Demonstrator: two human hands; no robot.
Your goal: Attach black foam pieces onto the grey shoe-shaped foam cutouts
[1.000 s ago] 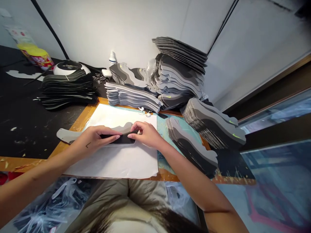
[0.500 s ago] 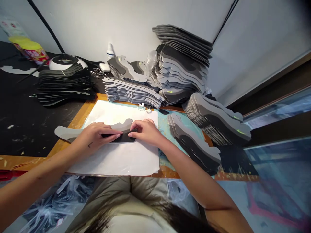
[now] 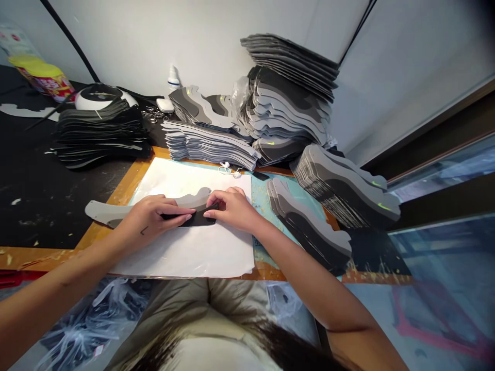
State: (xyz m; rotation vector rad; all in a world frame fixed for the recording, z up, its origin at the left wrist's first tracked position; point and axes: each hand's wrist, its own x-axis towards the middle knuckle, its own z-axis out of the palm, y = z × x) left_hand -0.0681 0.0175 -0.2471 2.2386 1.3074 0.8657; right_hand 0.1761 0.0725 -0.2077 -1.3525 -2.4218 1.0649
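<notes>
A grey and black shoe upper panel [image 3: 189, 199] lies across a white paper sheet [image 3: 216, 252], its light grey end reaching left past the sheet. My left hand [image 3: 152, 219] covers the panel's middle, with thumb and index finger pressed on the black strip [image 3: 197, 220] along its lower edge. At the right end of that strip, my right hand [image 3: 232, 208] has its fingertips closed in a pinch on the edge. What lies beneath the fingers is hidden.
Three or so similar panels [image 3: 305, 221] lie right of my right hand. Taller stacks of upper pieces [image 3: 286, 108] rise at the back, beside more panels [image 3: 340, 185]. Black pieces [image 3: 100, 136] are piled at back left. Earphones [image 3: 225, 167] rest at the sheet's far edge.
Both hands keep nearly the same place and grip on the panel. The view has shifted very slightly.
</notes>
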